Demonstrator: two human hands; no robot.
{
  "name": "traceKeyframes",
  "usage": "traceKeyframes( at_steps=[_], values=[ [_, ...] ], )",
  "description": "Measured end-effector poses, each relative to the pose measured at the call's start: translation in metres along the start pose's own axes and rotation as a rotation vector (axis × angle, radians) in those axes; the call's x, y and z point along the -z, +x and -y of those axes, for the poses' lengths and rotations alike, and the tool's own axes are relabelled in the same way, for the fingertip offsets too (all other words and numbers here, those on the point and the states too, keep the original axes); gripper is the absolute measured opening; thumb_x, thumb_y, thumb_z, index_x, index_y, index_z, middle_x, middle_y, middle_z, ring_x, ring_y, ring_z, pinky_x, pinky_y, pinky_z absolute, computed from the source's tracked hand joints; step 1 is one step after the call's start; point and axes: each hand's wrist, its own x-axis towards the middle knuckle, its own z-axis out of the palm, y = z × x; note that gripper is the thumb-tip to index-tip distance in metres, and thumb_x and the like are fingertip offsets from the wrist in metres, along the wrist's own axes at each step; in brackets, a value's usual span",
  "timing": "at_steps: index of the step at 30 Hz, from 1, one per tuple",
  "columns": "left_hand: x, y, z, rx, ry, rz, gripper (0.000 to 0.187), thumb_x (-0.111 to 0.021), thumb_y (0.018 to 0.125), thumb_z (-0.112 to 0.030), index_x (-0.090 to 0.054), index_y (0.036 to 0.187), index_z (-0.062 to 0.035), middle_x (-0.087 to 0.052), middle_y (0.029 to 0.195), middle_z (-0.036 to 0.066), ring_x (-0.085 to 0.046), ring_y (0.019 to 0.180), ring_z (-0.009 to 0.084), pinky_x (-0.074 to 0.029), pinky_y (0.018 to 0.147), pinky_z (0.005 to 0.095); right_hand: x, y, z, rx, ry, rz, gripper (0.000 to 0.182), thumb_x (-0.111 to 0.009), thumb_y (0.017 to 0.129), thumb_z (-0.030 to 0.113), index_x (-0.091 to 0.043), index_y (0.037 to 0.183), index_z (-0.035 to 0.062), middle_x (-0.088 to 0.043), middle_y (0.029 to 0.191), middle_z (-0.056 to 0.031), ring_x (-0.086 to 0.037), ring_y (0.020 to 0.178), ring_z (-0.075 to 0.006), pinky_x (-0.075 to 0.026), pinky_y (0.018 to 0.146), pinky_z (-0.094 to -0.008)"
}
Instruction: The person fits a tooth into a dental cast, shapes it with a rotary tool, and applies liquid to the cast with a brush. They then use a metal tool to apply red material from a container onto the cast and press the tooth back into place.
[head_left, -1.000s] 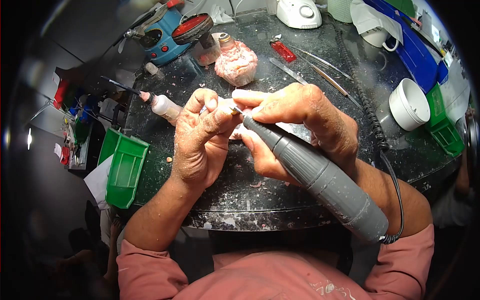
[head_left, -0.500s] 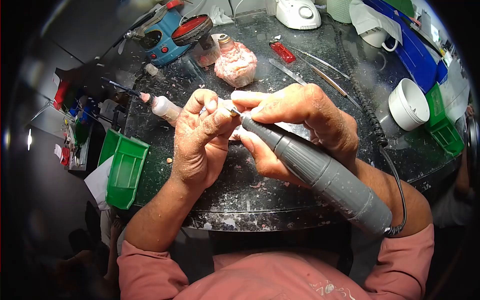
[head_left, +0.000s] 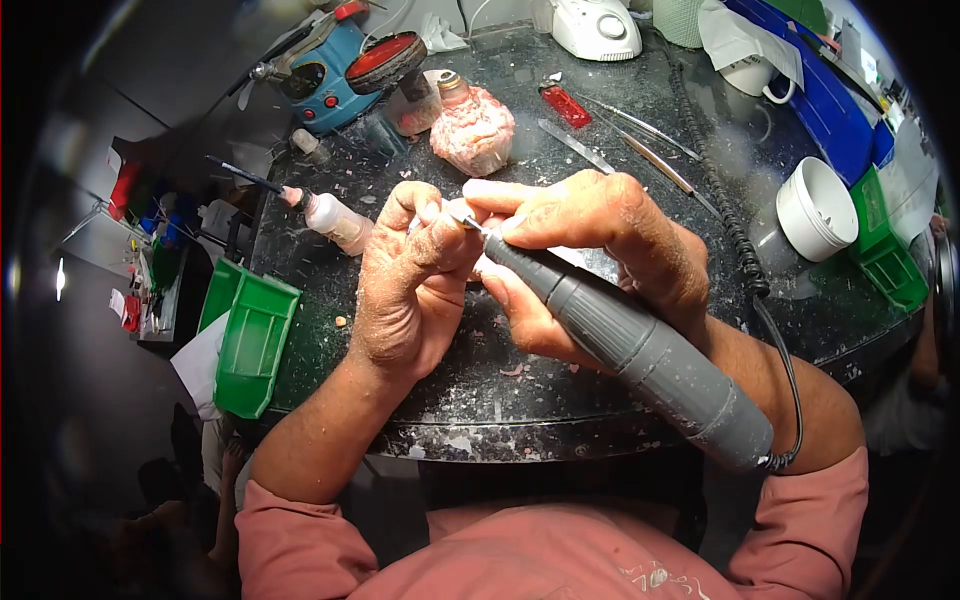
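Note:
My right hand (head_left: 625,225) is closed round a dark grey rotary handpiece (head_left: 640,345), whose coiled cord leaves its back end by my right forearm. The tool's thin metal bit points left. Pinched in the fingertips of my left hand (head_left: 405,290) is a small whitish piece (head_left: 459,210), mostly hidden by the fingers. The bit's tip is right at that piece. Pale dust covers both hands. Just beyond them stands a wax-caked spirit lamp (head_left: 472,130) with a metal neck.
Left of my hands lies a plastic bottle (head_left: 338,222); behind it sits a blue machine (head_left: 335,90) with a red-faced wheel. Metal hand tools (head_left: 655,160) and a red-handled tool (head_left: 567,104) lie beyond. A white tub (head_left: 818,210) stands right, a green bin (head_left: 255,340) left.
My hands and the handpiece have shifted very slightly; the handpiece's back end sits a little further left. Both grips are the same.

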Motion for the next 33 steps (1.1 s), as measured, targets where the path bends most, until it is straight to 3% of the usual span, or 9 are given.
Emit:
traceKeyframes(
  at_steps=[7,26,33],
  values=[
    [-0.008,-0.005,0.000,0.105,-0.110,-0.092,0.015,-0.066,0.093,-0.009,-0.052,0.101,-0.0114,-0.067,0.103,0.004,-0.066,0.103,0.0145,-0.051,0.095,0.0281,0.001,-0.002,-0.002,0.013,-0.066,0.005,0.041,-0.077,0.066,-0.011,-0.061,0.103,0.0000,-0.067,0.093,-0.0144,-0.072,0.094,-0.0292,-0.057,0.075,-0.0332],
    [-0.005,-0.007,0.002,0.156,-0.166,-0.146,0.011,-0.062,0.095,-0.008,-0.054,0.102,-0.0103,-0.068,0.106,0.008,-0.067,0.107,0.0160,-0.051,0.099,0.0295,0.000,-0.003,-0.004,0.073,-0.096,0.034,0.044,-0.075,0.066,-0.012,-0.056,0.104,0.0008,-0.066,0.098,-0.0169,-0.070,0.096,-0.0286,-0.056,0.078,-0.0331],
    [-0.008,-0.009,0.004,0.078,-0.154,-0.160,0.023,-0.061,0.096,-0.011,-0.057,0.119,-0.0074,-0.069,0.110,0.010,-0.066,0.109,0.0190,-0.051,0.100,0.0311,0.000,-0.004,-0.006,0.065,-0.022,0.013,0.049,-0.074,0.065,-0.014,-0.054,0.107,0.0009,-0.065,0.096,-0.0153,-0.070,0.097,-0.0303,-0.057,0.080,-0.0357]
  ],
)
